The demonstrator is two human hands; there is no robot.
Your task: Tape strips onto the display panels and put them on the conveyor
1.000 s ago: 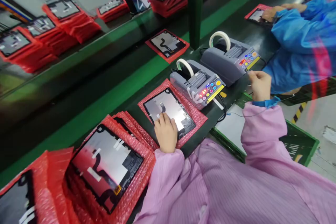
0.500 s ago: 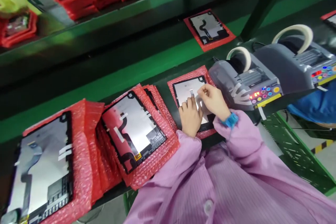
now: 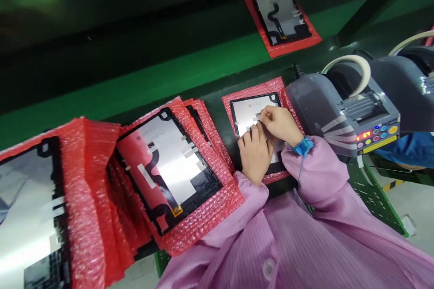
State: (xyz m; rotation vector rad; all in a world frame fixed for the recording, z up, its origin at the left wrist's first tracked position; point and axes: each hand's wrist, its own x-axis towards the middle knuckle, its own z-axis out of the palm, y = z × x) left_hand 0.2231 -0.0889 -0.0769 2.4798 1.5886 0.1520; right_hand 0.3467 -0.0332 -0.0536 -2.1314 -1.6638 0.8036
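A silver-backed display panel (image 3: 247,107) with a black frame lies on a pink-red bubble-wrap sheet (image 3: 228,113) in front of me. My left hand (image 3: 255,151) rests on the panel, palm down with its fingers stretched out. Just above those fingertips, my right hand (image 3: 281,124) has thumb and forefinger pinched together close to the panel's back. Whatever the pinch holds is too small to make out. A small grey patch shows on the panel beside the fingertips. Both hands cover much of its middle and lower part.
Left of my hands, a similar panel (image 3: 176,158) tops a stack of bubble-wrap sheets (image 3: 217,207); another panel (image 3: 20,216) lies farther left. One more panel (image 3: 285,13) sits on the shelf behind. A grey tape dispenser (image 3: 312,99) stands close on the right, strips stuck along its side.
The view has shifted and come closer to the bench. My right hand's pinched fingers have come nearer my left fingertips over the panel. My left hand stays on the panel.
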